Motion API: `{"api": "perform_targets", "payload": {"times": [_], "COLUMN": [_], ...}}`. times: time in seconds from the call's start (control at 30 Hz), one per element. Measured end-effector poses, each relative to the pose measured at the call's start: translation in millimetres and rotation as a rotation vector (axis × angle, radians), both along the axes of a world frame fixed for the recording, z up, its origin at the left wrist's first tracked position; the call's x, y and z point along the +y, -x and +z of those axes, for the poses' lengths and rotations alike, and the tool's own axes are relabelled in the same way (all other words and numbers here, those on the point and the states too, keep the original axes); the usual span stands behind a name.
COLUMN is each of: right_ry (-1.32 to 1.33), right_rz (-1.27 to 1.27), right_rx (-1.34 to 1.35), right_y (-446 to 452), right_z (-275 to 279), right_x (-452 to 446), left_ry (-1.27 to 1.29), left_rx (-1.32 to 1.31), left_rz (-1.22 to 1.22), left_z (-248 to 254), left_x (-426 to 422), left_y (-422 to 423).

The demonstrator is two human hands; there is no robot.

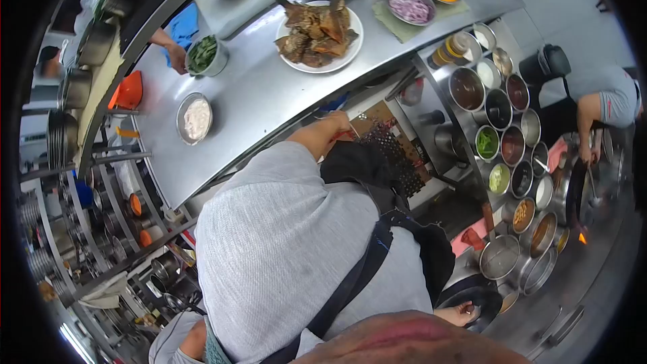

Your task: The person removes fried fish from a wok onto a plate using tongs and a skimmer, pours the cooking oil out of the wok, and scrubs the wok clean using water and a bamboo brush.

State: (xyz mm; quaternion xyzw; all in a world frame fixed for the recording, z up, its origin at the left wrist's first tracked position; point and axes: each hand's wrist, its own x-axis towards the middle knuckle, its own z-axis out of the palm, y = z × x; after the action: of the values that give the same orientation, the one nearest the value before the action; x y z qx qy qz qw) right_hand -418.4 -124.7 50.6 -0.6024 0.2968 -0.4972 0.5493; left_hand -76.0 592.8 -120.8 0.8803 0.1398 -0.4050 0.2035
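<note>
Steel counter (249, 87), brown patterned panel (397, 152) near left grip (338, 123)

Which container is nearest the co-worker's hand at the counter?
The container of green leaves, beside the hand; others, like the bowl of pale paste, sit farther off.

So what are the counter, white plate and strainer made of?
Counter: likely stainless steel, satin; grey with soft reflections.
White plate: smooth, slightly glossy; ceramic or melamine, can't tell which.
Strainer: apparently metal, dull; grey mesh within a thin rim. Its handle may be wood, going by the brown colour.
</note>
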Motion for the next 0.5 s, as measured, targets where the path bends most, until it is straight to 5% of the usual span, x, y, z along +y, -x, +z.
{"api": "perform_targets", "payload": {"times": [0.1,0.2,0.43,0.47,0.5], "right_ry": [-0.010,-0.324,0.024,-0.326,-0.332], "right_rz": [-0.139,-0.371,-0.040,-0.218,-0.224], "right_rx": [-0.051,0.064,0.297,0.235,0.236], "right_y": [-42.8,-80.4,-105.9,-117.9,-124.6], "right_z": [5.6,14.3,-28.9,-26.6,-23.2], "right_x": [-6.4,-19.6,-44.9,-49.9,-47.1], "left_ry": [0.108,0.210,-0.041,-0.033,-0.026], "left_rx": [0.007,0.014,-0.001,0.038,0.077], "left_rz": [0.010,0.085,-0.062,-0.105,-0.150], "left_z": [-4.2,2.9,-39.4,-36.1,-30.9], "left_x": [-4.7,3.2,70.6,79.0,84.1], "left_y": [-15.9,-6.5,46.5,51.8,53.8]}}
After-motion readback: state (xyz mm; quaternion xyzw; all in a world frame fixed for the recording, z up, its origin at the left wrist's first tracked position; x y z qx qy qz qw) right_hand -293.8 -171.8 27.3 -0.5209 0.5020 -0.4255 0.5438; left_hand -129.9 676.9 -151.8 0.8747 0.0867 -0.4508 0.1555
